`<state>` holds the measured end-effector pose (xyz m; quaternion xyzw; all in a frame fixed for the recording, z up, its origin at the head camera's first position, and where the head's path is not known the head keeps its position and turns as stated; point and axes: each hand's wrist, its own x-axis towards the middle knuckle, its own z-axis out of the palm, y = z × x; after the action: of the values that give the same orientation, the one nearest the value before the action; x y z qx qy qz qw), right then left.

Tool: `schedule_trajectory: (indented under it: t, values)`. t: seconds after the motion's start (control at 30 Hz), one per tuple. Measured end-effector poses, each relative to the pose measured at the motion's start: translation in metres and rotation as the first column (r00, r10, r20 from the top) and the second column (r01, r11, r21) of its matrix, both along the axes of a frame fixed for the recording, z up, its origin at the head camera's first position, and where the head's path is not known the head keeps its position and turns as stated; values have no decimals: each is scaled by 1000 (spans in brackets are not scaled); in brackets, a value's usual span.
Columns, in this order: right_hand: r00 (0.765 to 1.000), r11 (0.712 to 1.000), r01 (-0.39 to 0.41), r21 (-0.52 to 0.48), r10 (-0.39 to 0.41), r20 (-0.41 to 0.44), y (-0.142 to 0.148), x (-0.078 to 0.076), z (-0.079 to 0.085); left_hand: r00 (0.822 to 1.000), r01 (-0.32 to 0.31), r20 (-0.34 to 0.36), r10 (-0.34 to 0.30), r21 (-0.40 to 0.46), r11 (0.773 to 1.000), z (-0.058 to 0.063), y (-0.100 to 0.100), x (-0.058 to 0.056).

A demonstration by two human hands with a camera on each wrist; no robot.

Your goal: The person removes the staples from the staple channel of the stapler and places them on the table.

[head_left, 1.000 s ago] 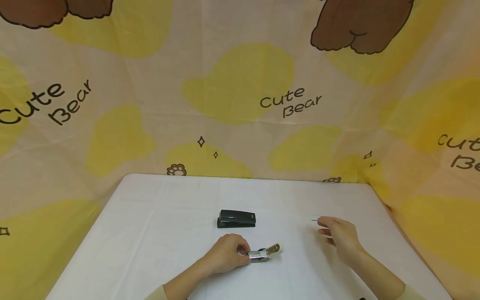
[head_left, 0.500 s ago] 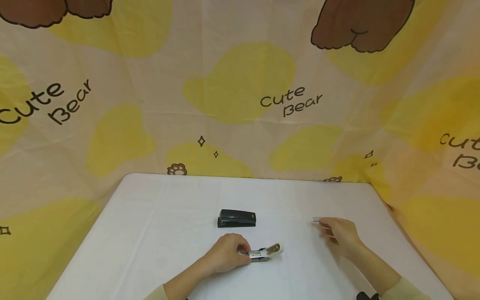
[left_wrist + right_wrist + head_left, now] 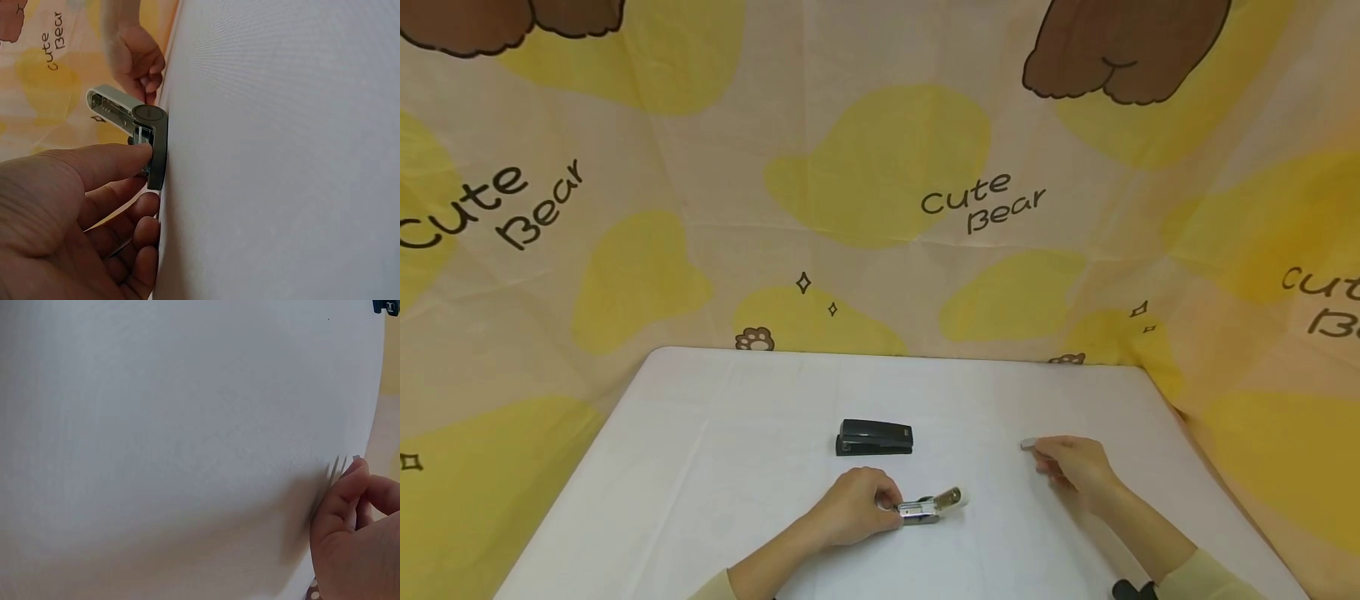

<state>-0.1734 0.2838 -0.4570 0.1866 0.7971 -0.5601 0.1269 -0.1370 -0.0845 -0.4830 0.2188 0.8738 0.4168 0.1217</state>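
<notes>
In the head view, my left hand (image 3: 855,510) pinches one end of a small stapler (image 3: 919,511), whose top arm is swung up and back at its hinge. The left wrist view shows the thumb of this hand (image 3: 47,206) on the metal tray of the small stapler (image 3: 159,140), its base close over the table. To the right, my right hand (image 3: 1081,468) pinches a short, thin grey strip that looks like staples (image 3: 1027,444) between thumb and forefinger. Only the tip of that strip (image 3: 357,457) shows in the right wrist view.
A black stapler (image 3: 874,438) lies closed on the white table (image 3: 760,408), behind the small one. A patterned cloth (image 3: 865,167) hangs behind the table. A small black object (image 3: 1131,590) shows by the right sleeve at the front edge.
My right hand has turned and shifted slightly down and left with the strip, whose angle has changed. The left hand and both staplers stay in place.
</notes>
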Motion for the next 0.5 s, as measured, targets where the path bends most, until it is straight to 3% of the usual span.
schedule_trajectory:
  t: [0.5]
  values:
    - [1000, 998, -8, 56, 8, 3, 1, -2, -5, 1000, -4, 3, 4, 2, 1000, 1, 0, 1]
